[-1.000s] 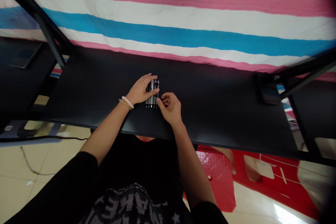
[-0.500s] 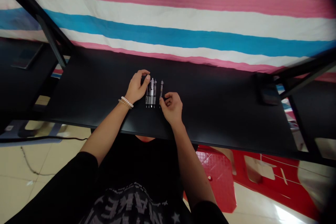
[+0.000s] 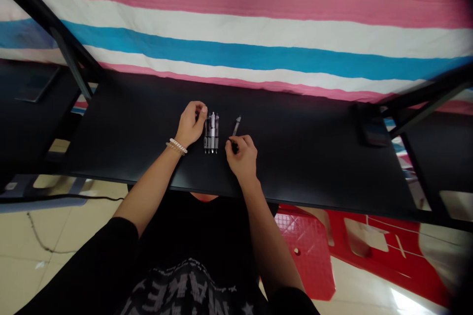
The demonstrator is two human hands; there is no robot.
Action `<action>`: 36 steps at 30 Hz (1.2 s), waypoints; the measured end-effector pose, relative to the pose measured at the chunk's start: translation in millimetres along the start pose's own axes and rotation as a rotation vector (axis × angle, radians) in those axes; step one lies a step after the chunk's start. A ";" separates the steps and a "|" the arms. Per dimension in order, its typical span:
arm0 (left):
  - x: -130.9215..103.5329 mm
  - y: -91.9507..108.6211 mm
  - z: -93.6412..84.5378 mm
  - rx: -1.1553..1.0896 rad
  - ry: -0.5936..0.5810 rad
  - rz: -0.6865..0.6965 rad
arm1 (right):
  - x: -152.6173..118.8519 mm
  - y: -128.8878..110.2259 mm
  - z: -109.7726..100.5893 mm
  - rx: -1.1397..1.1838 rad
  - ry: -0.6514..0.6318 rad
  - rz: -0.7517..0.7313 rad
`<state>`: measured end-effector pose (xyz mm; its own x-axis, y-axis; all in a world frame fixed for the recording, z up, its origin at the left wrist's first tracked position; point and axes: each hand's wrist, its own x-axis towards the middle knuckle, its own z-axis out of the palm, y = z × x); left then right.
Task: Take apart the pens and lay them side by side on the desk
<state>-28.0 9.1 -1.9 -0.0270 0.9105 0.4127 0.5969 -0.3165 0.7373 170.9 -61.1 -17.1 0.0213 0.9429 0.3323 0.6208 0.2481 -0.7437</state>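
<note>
Several click pens [image 3: 212, 133] with grey grips lie side by side in a row on the black tabletop [image 3: 306, 152], tips toward me; one among them has a white barrel. Just left of the row, my left hand [image 3: 191, 122] is closed, its thumb and forefinger together near the pens' upper ends, with nothing visible in them. My right hand [image 3: 243, 156] pinches a separate dark pen [image 3: 236, 126] by its lower part. That pen slants, its upper end pointing away and to the right, and my fingers hide its tip.
A dark flat object [image 3: 374, 125] lies at the table's right end. Metal frame bars [image 3: 72, 61] stand at both sides. A striped cloth [image 3: 258, 54] hangs along the back edge. Below the table are a red plastic stool [image 3: 308, 251] and a cable [image 3: 92, 198].
My right hand has shifted the separate pen away from the row to the right and tilted it. My left hand has drawn back slightly from the row's tops, its fingers curling in.
</note>
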 end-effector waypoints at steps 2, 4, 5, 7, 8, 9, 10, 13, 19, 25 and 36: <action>-0.1 0.4 -0.6 -0.040 0.028 0.003 | -0.4 -0.5 -0.9 -0.051 -0.019 0.012; -0.2 1.2 -1.1 -0.089 0.060 0.001 | 0.2 -0.2 -2.1 -0.111 -0.028 0.010; -0.3 1.6 -1.1 -0.116 0.071 -0.005 | 0.9 0.5 -2.9 -0.127 -0.026 0.008; -0.4 2.4 -0.3 -0.180 0.088 -0.036 | 2.8 3.1 -4.7 -0.109 -0.006 0.024; -0.5 2.7 0.6 -0.230 0.088 -0.063 | 4.0 4.7 -5.7 -0.070 0.008 0.050; -0.5 3.0 1.7 -0.300 0.079 -0.098 | 5.4 6.3 -6.8 -0.009 0.019 0.092; -0.4 3.4 3.0 -0.390 0.061 -0.137 | 7.0 7.4 -8.0 0.074 0.029 0.144; 0.5 6.2 5.3 -0.703 -0.022 -0.266 | 12.9 5.8 -11.9 0.375 0.033 0.273; 2.5 20.4 -4.4 -1.171 -0.175 -0.435 | 30.7 -19.3 -7.5 0.700 -0.136 0.235; 4.0 24.5 -14.4 -1.282 -0.123 -0.451 | 50.7 -28.3 12.9 0.805 -0.267 0.219; 4.3 22.3 -1.0 -1.222 0.063 -0.501 | 67.1 -15.7 25.1 0.583 -0.115 -0.072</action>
<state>-15.6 5.7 16.8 -0.0885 0.9951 -0.0446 -0.5901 -0.0163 0.8071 142.9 3.8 2.3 -0.1100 0.9292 0.3528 0.0840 0.3624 -0.9282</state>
